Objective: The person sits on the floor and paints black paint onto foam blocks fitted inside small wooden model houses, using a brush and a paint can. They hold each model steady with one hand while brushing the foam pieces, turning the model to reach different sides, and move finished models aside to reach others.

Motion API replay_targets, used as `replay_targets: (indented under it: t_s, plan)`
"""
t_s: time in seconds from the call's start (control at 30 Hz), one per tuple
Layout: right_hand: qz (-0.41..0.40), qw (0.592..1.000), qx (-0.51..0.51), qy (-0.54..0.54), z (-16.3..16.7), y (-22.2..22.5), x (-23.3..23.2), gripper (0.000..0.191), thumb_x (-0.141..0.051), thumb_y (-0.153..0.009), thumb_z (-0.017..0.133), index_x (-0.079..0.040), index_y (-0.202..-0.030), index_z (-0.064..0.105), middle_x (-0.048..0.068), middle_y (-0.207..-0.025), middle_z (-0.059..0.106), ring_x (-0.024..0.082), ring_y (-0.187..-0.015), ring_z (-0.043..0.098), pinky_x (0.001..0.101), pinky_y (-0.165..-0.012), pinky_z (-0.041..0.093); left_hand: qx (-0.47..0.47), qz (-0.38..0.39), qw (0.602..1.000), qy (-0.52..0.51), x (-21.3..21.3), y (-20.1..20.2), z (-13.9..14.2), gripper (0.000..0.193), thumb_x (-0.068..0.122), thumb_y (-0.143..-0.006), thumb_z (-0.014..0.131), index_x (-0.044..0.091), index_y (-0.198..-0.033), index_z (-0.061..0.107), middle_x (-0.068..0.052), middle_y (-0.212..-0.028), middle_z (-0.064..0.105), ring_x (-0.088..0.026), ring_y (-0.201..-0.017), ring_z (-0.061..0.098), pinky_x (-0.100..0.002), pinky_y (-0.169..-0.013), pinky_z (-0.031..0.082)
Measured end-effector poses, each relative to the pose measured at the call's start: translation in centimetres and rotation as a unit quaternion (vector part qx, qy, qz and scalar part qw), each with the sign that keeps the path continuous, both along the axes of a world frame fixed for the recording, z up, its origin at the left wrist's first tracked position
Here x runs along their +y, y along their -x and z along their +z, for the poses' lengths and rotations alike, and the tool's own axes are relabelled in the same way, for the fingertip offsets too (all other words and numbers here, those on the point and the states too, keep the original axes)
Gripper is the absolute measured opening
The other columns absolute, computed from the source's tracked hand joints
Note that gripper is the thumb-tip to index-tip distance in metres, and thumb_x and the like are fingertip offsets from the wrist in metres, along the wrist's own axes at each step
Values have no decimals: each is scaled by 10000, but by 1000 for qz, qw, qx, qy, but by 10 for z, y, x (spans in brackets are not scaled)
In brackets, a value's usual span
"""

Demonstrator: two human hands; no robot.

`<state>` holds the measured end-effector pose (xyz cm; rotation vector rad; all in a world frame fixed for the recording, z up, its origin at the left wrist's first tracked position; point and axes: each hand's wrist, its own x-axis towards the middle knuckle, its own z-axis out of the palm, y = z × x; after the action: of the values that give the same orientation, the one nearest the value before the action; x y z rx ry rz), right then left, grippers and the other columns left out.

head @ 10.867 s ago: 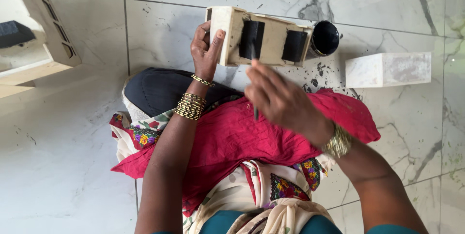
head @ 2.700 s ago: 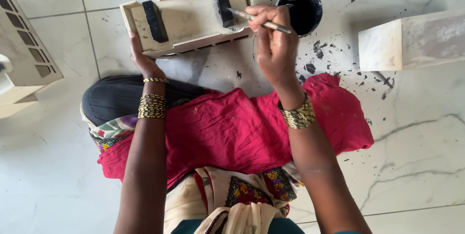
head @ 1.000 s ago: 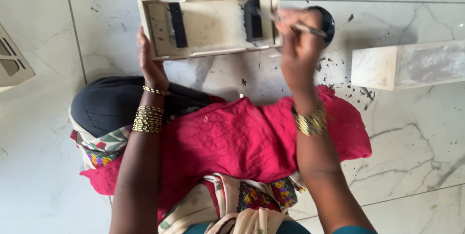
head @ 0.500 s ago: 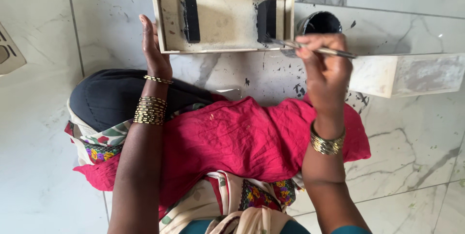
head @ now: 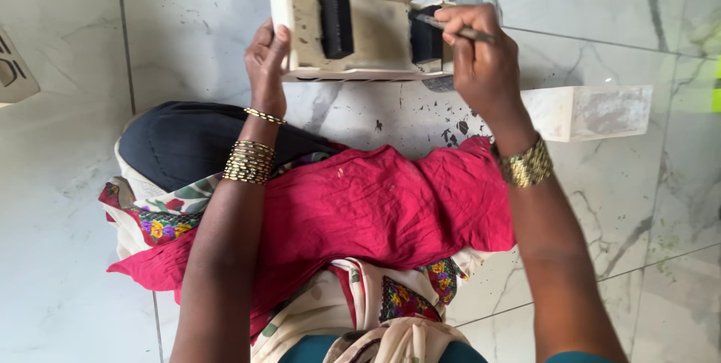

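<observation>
Left hand (head: 266, 55) grips the end of the tray (head: 360, 28); right hand (head: 481, 58) pinches brush (head: 454, 28), tip at black block (head: 426, 36).

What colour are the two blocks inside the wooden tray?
Black blocks, seen in the head view.

The wooden tray (head: 360, 28) sits between the two hands' fingers; the brush (head: 458, 30) lies in the right fingers (head: 469, 25).
</observation>
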<state>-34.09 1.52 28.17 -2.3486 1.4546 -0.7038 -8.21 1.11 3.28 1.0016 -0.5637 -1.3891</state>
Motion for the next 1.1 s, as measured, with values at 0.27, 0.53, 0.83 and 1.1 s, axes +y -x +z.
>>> replay_targets:
  t_s: [0.27,0.53,0.83,1.1]
  plan:
    - [42,997,63,19,19,-13,-11,164,150,-1066,505,3,-1075,434,183,-1141,710,292,-1087,753,372,-928,621,14,-15,998,55,1,-1,30,812,439,-902,777,-85,-1456,498,-167,-1308,680,-211,-1222,642,-344,-1069,516]
    - [38,996,71,29,5,-22,-26,176,156,-1051,510,1,-1114,456,187,-1116,708,289,-1022,748,377,-869,623,68,-25,996,60,4,-3,42,892,422,-871,831,-112,-1480,457,-189,-1366,650,-210,-1243,626,-339,-1083,502]
    - [40,994,99,-25,0,-14,-20,161,142,-1063,508,-12,-1055,463,180,-1092,706,272,-1067,750,366,-910,652,38,-20,998,44,0,-1,36,968,466,-826,843,-115,-1479,427,-196,-1340,650,-218,-1227,651,-347,-1056,537]
    - [62,994,89,-12,-18,-17,-26,178,152,-1043,477,-12,-1085,421,197,-1074,693,300,-1052,749,382,-891,635,46,-27,997,48,3,-2,37,932,453,-846,841,-101,-1483,446,-197,-1343,654,-220,-1237,645,-340,-1072,529]
